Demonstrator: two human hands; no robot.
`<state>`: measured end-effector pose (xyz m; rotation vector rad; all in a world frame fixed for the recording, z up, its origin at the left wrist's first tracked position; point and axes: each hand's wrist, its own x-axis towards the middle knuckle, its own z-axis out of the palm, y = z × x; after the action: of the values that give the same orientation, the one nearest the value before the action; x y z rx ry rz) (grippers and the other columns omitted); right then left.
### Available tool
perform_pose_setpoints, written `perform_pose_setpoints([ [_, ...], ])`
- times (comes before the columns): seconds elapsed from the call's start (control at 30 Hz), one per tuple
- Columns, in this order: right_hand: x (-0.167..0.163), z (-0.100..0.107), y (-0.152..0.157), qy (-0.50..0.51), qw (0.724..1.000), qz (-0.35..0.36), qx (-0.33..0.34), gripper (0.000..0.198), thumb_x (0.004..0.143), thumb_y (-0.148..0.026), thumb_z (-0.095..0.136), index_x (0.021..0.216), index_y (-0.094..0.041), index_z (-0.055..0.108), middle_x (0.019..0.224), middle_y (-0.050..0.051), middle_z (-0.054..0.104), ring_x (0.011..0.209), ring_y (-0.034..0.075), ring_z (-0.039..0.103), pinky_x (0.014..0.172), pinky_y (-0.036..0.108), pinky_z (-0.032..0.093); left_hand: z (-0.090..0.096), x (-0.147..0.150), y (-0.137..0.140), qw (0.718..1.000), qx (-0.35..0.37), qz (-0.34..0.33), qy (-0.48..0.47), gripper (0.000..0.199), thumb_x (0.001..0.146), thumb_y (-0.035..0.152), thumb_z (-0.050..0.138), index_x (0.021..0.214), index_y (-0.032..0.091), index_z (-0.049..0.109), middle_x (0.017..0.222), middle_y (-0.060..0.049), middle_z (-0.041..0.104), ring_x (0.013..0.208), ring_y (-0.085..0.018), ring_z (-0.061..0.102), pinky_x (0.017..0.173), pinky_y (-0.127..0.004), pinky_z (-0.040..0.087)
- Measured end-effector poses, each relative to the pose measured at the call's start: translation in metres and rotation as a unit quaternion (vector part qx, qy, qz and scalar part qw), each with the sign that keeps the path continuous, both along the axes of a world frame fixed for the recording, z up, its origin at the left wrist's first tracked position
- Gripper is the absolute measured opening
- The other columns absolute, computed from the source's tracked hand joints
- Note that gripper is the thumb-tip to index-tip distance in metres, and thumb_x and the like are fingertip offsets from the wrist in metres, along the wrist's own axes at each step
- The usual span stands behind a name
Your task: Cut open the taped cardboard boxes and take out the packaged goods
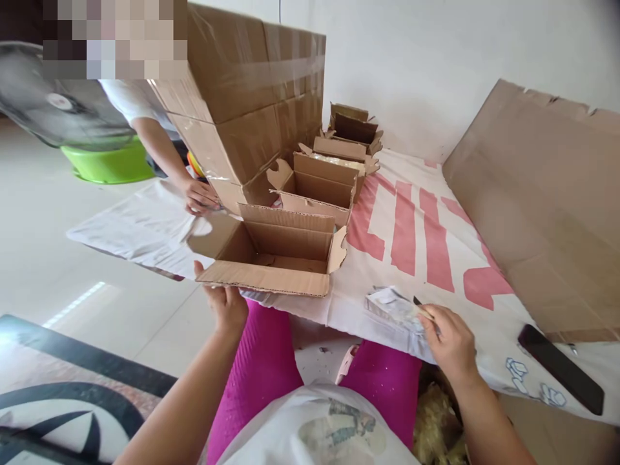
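Note:
An open cardboard box (271,278) stands in front of me at the near table edge, flaps folded out, with nothing seen inside. My left hand (225,303) grips its near left corner, thumb up at the side and fingers under the front flap. My right hand (448,336) is closed in a pinch on a thin tan strip (426,312); its exact kind is unclear. Just beyond those fingertips lies a small stack of whitish printed papers (392,305), partly blurred. A dark tip shows beside the strip.
More open boxes (320,187) line up behind, beside a wall of taped cartons (252,84). A co-worker's hand (201,196) rests at the left on the cloth-covered table (426,219). A phone (562,368) and large cardboard sheet (542,213) are right; a fan (58,100) stands left.

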<state>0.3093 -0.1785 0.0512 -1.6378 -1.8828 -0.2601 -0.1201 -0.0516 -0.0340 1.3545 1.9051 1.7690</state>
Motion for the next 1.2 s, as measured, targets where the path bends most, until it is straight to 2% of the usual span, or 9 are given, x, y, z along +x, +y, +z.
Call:
perform_pose_setpoints([
  [0.1, -0.002, -0.007, 0.004, 0.001, 1.0, 0.027, 0.014, 0.016, 0.086, -0.029, 0.065, 0.101, -0.023, 0.064, 0.093, 0.007, 0.072, 0.088, 0.022, 0.067, 0.083, 0.038, 0.053, -0.014, 0.016, -0.024, 0.998, -0.062, -0.027, 0.005, 0.048, 0.092, 0.036, 0.048, 0.134, 0.016, 0.036, 0.127, -0.017, 0.052, 0.124, -0.029, 0.052, 0.104, -0.05, 0.043],
  [0.27, 0.011, -0.033, -0.003, 0.192, 0.981, -0.01, 0.025, 0.063, 0.074, -0.036, 0.077, 0.129, -0.021, 0.049, 0.112, 0.012, 0.063, 0.099, 0.025, 0.064, 0.089, 0.045, 0.053, -0.031, 0.041, -0.063, 0.987, 0.04, -0.028, 0.154, 0.046, 0.084, 0.03, 0.057, 0.125, 0.017, 0.042, 0.119, -0.014, 0.049, 0.119, -0.029, 0.048, 0.098, -0.048, 0.046],
  [0.37, 0.015, -0.06, -0.008, 0.34, 0.94, 0.0, 0.006, 0.068, 0.075, -0.036, 0.075, 0.133, -0.022, 0.042, 0.114, 0.012, 0.062, 0.101, 0.024, 0.065, 0.089, 0.046, 0.053, -0.028, 0.062, -0.073, 0.957, 0.091, -0.188, 0.202, 0.03, 0.084, 0.02, 0.055, 0.113, 0.019, 0.049, 0.103, -0.009, 0.054, 0.101, -0.024, 0.056, 0.087, -0.043, 0.051],
  [0.43, 0.015, -0.077, -0.011, 0.375, 0.927, -0.005, -0.028, 0.06, 0.077, -0.038, 0.073, 0.128, -0.023, 0.046, 0.112, 0.011, 0.064, 0.101, 0.025, 0.065, 0.088, 0.046, 0.054, -0.019, 0.08, -0.073, 0.921, 0.086, -0.318, 0.208, 0.028, 0.086, 0.015, 0.052, 0.113, 0.02, 0.05, 0.103, -0.008, 0.057, 0.098, -0.022, 0.059, 0.083, -0.039, 0.053],
  [0.5, 0.013, -0.09, -0.012, 0.348, 0.935, -0.023, -0.058, 0.053, 0.077, -0.038, 0.072, 0.123, -0.022, 0.051, 0.113, 0.011, 0.064, 0.103, 0.026, 0.064, 0.089, 0.047, 0.054, -0.009, 0.101, -0.069, 0.891, 0.059, -0.401, 0.206, 0.031, 0.088, 0.014, 0.049, 0.119, 0.021, 0.049, 0.11, -0.011, 0.058, 0.104, -0.023, 0.06, 0.088, -0.039, 0.054],
  [0.6, 0.009, -0.097, -0.012, 0.267, 0.961, -0.037, -0.067, 0.051, 0.077, -0.034, 0.071, 0.122, -0.02, 0.052, 0.116, 0.012, 0.061, 0.107, 0.027, 0.061, 0.094, 0.049, 0.051, 0.004, 0.132, -0.061, 0.858, 0.013, -0.47, 0.207, 0.045, 0.09, 0.018, 0.049, 0.134, 0.021, 0.04, 0.128, -0.014, 0.055, 0.122, -0.025, 0.054, 0.101, -0.044, 0.049],
  [0.77, 0.002, -0.099, -0.007, 0.119, 0.992, -0.001, -0.044, 0.051, 0.078, -0.017, 0.055, 0.129, -0.019, 0.047, 0.119, 0.014, 0.059, 0.112, 0.029, 0.057, 0.096, 0.052, 0.05, 0.01, 0.18, -0.041, 0.824, -0.043, -0.536, 0.177, 0.09, 0.075, 0.021, 0.069, 0.15, 0.019, 0.018, 0.153, -0.018, 0.033, 0.143, -0.031, 0.032, 0.115, -0.05, 0.035],
  [0.97, 0.001, -0.109, -0.006, 0.037, 0.999, -0.019, -0.03, 0.047, 0.088, -0.019, 0.047, 0.135, -0.017, 0.045, 0.125, 0.016, 0.059, 0.117, 0.03, 0.055, 0.095, 0.053, 0.05, 0.002, 0.202, -0.015, 0.828, -0.098, -0.543, 0.098, 0.057, 0.072, 0.019, 0.074, 0.124, 0.02, 0.052, 0.125, -0.013, 0.059, 0.121, -0.027, 0.056, 0.107, -0.045, 0.045],
  [1.2, -0.001, -0.108, -0.006, 0.055, 0.998, -0.021, -0.034, 0.041, 0.093, -0.026, 0.045, 0.134, -0.018, 0.047, 0.123, 0.015, 0.061, 0.114, 0.029, 0.057, 0.095, 0.051, 0.05, -0.004, 0.196, -0.017, 0.833, -0.05, -0.541, 0.104, 0.051, 0.077, 0.025, 0.072, 0.123, 0.02, 0.051, 0.124, -0.013, 0.06, 0.122, -0.027, 0.053, 0.106, -0.047, 0.043],
])
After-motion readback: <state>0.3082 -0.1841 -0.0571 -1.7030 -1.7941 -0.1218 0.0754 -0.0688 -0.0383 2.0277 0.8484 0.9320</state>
